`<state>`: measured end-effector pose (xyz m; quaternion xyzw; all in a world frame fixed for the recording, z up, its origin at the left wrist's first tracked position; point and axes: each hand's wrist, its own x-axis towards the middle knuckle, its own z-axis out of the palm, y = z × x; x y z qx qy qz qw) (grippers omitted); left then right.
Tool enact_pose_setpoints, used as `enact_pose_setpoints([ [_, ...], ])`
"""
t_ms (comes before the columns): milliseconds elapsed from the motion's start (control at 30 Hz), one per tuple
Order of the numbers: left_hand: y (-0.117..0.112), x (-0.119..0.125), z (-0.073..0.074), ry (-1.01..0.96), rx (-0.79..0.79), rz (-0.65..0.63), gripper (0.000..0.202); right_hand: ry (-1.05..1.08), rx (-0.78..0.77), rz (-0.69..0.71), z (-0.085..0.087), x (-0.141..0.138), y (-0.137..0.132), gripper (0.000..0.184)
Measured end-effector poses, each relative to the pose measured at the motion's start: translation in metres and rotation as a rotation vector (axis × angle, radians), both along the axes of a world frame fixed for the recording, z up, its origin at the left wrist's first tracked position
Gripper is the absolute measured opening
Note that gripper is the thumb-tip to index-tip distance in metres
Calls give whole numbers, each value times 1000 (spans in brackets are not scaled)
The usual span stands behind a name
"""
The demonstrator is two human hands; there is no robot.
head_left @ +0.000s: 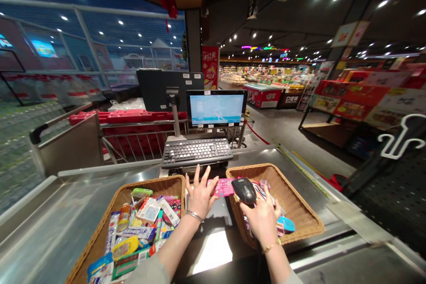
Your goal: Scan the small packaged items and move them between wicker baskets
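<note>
My left hand (199, 193) holds a small pink packet (222, 187) by its left end, pinched by the thumb while the other fingers spread upward. My right hand (261, 217) is closed round a black handheld barcode scanner (244, 190) whose head points at the pink packet. Both hands hover over the gap between two wicker baskets. The left basket (109, 222) is full of several snack and candy packets. The right basket (289, 191) holds a few packets, partly hidden by my right hand.
A black keyboard (197, 151) and a lit monitor (216, 108) stand just beyond the baskets on the steel checkout counter (49, 226). Red shopping baskets (129, 117) and a metal railing lie behind. A shop aisle with shelves runs off to the right.
</note>
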<state>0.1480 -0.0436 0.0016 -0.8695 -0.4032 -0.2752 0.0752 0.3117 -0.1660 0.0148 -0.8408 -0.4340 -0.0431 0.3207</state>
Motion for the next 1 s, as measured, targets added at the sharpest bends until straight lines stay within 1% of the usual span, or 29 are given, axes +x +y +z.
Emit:
enact_pose_setpoints([
  [100, -2, 11, 0, 1, -1, -29, 65, 4, 5, -22, -1, 7, -4, 41],
  [233, -4, 25, 1, 14, -2, -79, 68, 18, 2, -40, -7, 18, -8, 36],
  [433, -7, 45, 1, 33, -15, -145, 69, 36, 16, -84, -13, 33, -14, 38],
  [633, -12, 65, -1, 56, -33, -170, 71, 48, 4, -144, -15, 48, -22, 31],
  [733, -14, 74, -3, 70, -43, -178, 70, 58, -8, -181, -19, 58, -26, 30],
  [1000, -22, 100, -14, 132, -97, -188, 68, 64, -38, -249, -29, 85, -38, 39],
])
